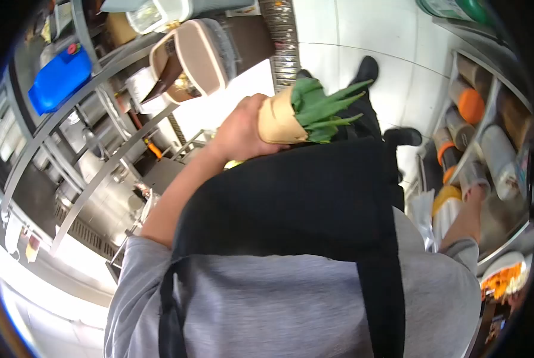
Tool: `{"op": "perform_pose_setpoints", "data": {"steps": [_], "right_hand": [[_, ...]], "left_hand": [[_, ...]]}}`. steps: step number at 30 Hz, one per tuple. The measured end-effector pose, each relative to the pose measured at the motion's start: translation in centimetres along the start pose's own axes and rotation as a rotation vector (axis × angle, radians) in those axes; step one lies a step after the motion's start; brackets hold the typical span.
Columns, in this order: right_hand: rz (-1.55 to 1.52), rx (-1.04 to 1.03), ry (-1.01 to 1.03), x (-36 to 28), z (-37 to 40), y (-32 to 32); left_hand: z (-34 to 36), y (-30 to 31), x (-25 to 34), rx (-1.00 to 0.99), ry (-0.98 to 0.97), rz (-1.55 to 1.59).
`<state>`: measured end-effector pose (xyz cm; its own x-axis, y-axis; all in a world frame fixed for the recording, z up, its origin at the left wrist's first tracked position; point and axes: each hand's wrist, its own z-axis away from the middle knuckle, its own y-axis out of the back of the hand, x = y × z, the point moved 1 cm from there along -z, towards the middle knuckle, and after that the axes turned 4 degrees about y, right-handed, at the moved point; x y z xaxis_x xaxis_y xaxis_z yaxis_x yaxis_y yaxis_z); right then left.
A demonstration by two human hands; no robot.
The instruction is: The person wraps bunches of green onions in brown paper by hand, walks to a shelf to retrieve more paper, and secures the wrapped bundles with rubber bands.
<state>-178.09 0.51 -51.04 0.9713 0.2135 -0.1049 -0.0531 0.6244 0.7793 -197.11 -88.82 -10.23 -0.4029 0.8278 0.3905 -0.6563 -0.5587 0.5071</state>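
A bundle of long green leaves (323, 110) wrapped in tan paper (279, 119) is in my left hand (243, 128), in front of my black apron. My fingers are closed round the paper, and the leaf tips point right. On the right, my right hand (474, 194) reaches into a metal shelf and touches a clear plastic container (473, 174). Its fingers are partly hidden there, so their grip is unclear. Close by are a yellow-topped item (447, 198) and a large pale cylindrical container (498, 156).
An orange-lidded container (471, 106) stands on the right shelf, above a bowl of chopped orange food (503, 281) lower right. Metal racks on the left hold a blue container (61, 80) and a beige bin (198, 56). A floor grate (284, 42) crosses the white tiles.
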Motion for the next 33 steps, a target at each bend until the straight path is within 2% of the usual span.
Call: {"op": "perform_pose_setpoints", "data": {"steps": [1, 2, 6, 7, 8, 9, 11, 13, 15, 18, 20, 21, 23, 24, 26, 27, 29, 30, 31, 32, 33], "right_hand": [[-0.054, -0.036, -0.068, -0.1, -0.2, 0.2], [0.031, -0.008, -0.035, -1.4, 1.1, 0.9], [0.624, 0.29, 0.234, -6.4, 10.2, 4.2], [0.651, 0.352, 0.262, -6.9, 11.9, 4.6], [0.663, 0.502, 0.339, -6.2, 12.2, 5.2], [0.67, 0.525, 0.325, -5.4, 12.3, 5.5], [0.295, 0.663, 0.429, -3.4, 12.3, 6.6], [0.426, 0.675, 0.37, -2.3, 12.2, 7.1], [0.299, 0.649, 0.296, -5.0, 16.4, 7.7], [0.203, 0.737, 0.207, -7.8, 20.4, 8.8], [-0.082, 0.519, 0.011, -9.4, 22.1, 9.2], [-0.086, 0.515, 0.012, -9.3, 22.0, 8.8], [-0.912, 0.552, 0.042, -8.7, 21.6, 8.2], [-0.908, 0.55, 0.042, -7.8, 21.1, 8.3], [-1.356, 0.394, 0.035, -6.1, 20.6, 8.1], [-1.356, 0.399, 0.037, -5.5, 20.8, 7.5], [-1.575, 0.268, 0.135, -4.5, 21.3, 7.0], [-1.587, 0.36, 0.114, -5.2, 22.4, 6.0], [-1.39, 0.355, 0.11, -10.0, 27.4, 5.0], [-1.409, 0.264, 0.181, -16.3, 34.3, 4.0], [-1.391, 0.082, 0.243, -18.2, 36.0, 2.8]], "left_hand": [[0.1, 0.5, 1.1, 0.016, 0.013, -0.074], [-0.3, 0.3, 0.6, -0.008, 0.021, -0.105], [-0.6, 0.9, 1.6, 0.008, -0.022, -0.079], [-0.8, 1.1, 1.6, 0.001, -0.038, -0.074], [-1.1, 1.3, 1.5, 0.006, -0.035, -0.06], [-1.5, 1.4, 1.6, 0.009, -0.033, -0.042], [-2.6, 1.8, 2.4, 0.041, -0.13, -0.006], [-3.9, 1.9, 3.2, 0.087, -0.183, 0.066], [-4.9, 2.1, 4.2, 0.105, -0.229, 0.038], [-6.2, 2.2, 5.9, 0.107, -0.259, -0.009], [-7.2, 2.1, 6.6, 0.102, -0.343, 0.044], [-7.7, 2.3, 7.1, 0.107, -0.358, 0.036], [-9.2, 2.6, 8.5, 0.125, -0.359, 0.004], [-10.0, 2.6, 9.2, 0.136, -0.363, -0.023], [-11.7, 2.7, 10.7, 0.135, -0.352, 0.03], [-12.5, 2.8, 11.6, 0.134, -0.345, 0.083], [-13.2, 2.9, 13.6, 0.141, -0.392, 0.105], [-13.2, 2.9, 14.7, 0.142, -0.473, 0.159], [-13.2, 2.9, 15.6, 0.14, -0.554, 0.214], [-13.7, 2.8, 16.3, 0.08, -0.507, 0.254], [-14.1, 2.4, 16.4, 0.071, -0.519, 0.265]]}}
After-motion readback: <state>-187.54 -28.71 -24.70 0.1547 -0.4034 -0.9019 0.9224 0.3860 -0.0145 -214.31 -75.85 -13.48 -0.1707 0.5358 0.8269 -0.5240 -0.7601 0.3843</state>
